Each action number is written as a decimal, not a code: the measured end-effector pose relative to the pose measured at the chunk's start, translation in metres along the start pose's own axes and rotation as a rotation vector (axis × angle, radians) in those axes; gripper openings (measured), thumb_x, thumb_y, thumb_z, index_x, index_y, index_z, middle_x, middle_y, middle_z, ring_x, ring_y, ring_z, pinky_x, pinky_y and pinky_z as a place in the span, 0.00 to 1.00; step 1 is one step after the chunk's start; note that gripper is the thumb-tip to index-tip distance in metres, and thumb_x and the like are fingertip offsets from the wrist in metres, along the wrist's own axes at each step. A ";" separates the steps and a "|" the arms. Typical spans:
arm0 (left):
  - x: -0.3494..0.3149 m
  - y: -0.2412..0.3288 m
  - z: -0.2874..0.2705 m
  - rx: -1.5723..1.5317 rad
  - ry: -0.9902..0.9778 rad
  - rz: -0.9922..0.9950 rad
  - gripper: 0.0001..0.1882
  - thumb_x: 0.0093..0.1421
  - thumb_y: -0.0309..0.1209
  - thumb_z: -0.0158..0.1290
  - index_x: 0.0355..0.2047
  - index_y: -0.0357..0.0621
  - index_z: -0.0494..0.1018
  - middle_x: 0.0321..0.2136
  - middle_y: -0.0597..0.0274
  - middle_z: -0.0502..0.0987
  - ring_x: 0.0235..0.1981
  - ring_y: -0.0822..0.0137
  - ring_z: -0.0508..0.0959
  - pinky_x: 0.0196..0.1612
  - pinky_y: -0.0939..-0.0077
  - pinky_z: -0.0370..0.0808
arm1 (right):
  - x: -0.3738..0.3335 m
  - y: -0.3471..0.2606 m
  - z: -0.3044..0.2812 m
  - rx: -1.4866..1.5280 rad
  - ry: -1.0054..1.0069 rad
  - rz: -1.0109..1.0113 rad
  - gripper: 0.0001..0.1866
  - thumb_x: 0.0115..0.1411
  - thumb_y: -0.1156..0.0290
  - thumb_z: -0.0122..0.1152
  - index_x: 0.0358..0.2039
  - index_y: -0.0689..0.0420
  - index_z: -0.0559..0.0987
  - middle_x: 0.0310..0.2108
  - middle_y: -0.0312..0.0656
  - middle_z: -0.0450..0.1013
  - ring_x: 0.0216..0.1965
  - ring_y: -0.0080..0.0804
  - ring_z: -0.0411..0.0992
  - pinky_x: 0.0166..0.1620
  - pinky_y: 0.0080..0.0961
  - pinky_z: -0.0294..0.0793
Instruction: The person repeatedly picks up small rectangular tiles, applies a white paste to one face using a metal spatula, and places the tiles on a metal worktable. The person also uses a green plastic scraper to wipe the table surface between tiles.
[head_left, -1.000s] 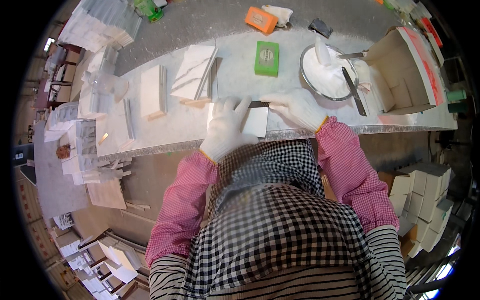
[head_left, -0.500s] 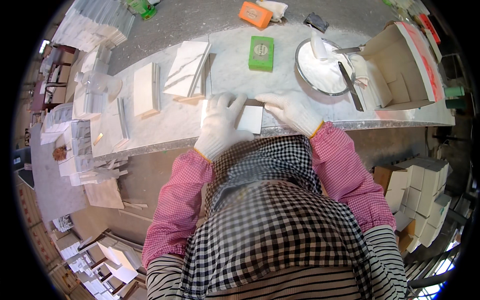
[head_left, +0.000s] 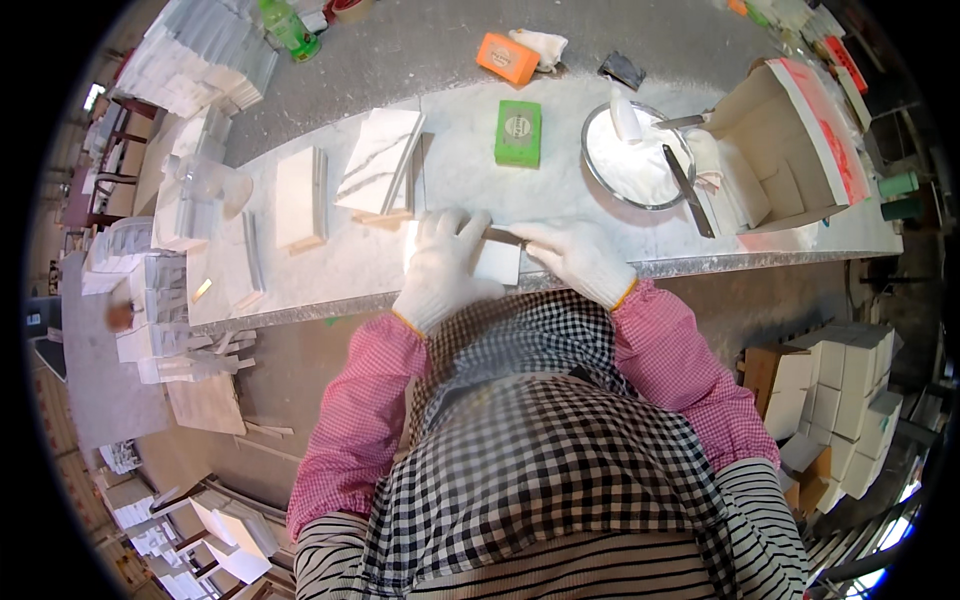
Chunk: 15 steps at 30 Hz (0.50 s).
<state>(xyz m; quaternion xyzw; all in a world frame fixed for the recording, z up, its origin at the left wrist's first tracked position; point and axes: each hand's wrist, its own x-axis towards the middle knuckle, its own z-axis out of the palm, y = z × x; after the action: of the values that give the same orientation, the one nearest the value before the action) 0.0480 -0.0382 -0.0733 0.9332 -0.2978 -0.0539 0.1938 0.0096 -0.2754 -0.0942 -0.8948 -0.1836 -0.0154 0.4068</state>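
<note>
A small white tile (head_left: pixel 497 262) lies near the front edge of the marble-topped bench. My left hand (head_left: pixel 445 262), in a white knit glove, rests on the tile with fingers spread, hiding its left part. My right hand (head_left: pixel 580 258), gloved too, is closed at the tile's right side. Its fingertips pinch a dark, narrow blade-like strip (head_left: pixel 504 237) that lies along the tile's far edge; its exact kind is hidden. Beyond the hands sits a green block-shaped pad (head_left: pixel 518 134).
A metal bowl of white paste (head_left: pixel 640 180) with dark-handled tools stands right, by an open cardboard box (head_left: pixel 790 150). Left are veined tiles (head_left: pixel 382 160), plain tiles (head_left: pixel 298 198) and a clear plastic cup (head_left: pixel 225 185). An orange block (head_left: pixel 506 58) lies farther back.
The view has shifted slightly, so the bench appears lower. My right hand has moved a little left, and the dark strip now slants at the tile's far edge. My left hand stays on the tile.
</note>
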 end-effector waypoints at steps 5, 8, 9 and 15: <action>0.000 -0.001 0.004 0.000 0.033 0.014 0.52 0.39 0.43 0.74 0.65 0.52 0.64 0.54 0.49 0.69 0.60 0.44 0.64 0.64 0.53 0.66 | 0.002 0.010 -0.018 0.038 0.040 0.158 0.17 0.64 0.64 0.59 0.52 0.53 0.82 0.43 0.51 0.81 0.43 0.49 0.79 0.47 0.38 0.78; 0.001 0.006 -0.002 0.032 -0.057 -0.036 0.54 0.40 0.43 0.74 0.68 0.55 0.61 0.54 0.48 0.69 0.60 0.43 0.65 0.63 0.53 0.67 | 0.002 0.018 -0.020 -0.117 0.060 0.040 0.15 0.63 0.62 0.60 0.48 0.51 0.82 0.40 0.48 0.81 0.41 0.48 0.79 0.44 0.39 0.78; 0.002 0.007 -0.004 0.045 -0.077 -0.035 0.54 0.40 0.43 0.74 0.68 0.56 0.61 0.54 0.47 0.69 0.60 0.43 0.65 0.63 0.53 0.67 | 0.003 0.016 -0.021 -0.132 0.046 0.043 0.13 0.63 0.62 0.60 0.47 0.50 0.82 0.38 0.47 0.81 0.40 0.47 0.79 0.43 0.40 0.78; 0.007 0.016 -0.014 0.082 -0.162 -0.041 0.53 0.41 0.43 0.73 0.68 0.58 0.61 0.55 0.45 0.69 0.61 0.42 0.64 0.63 0.54 0.67 | 0.012 0.016 -0.021 -0.320 0.027 -0.057 0.09 0.61 0.63 0.63 0.41 0.49 0.82 0.28 0.45 0.78 0.33 0.47 0.77 0.37 0.42 0.76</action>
<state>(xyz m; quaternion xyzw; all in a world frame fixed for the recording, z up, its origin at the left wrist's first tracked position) 0.0483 -0.0495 -0.0536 0.9389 -0.2953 -0.1207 0.1295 0.0290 -0.2962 -0.0892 -0.9422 -0.1987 -0.0679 0.2609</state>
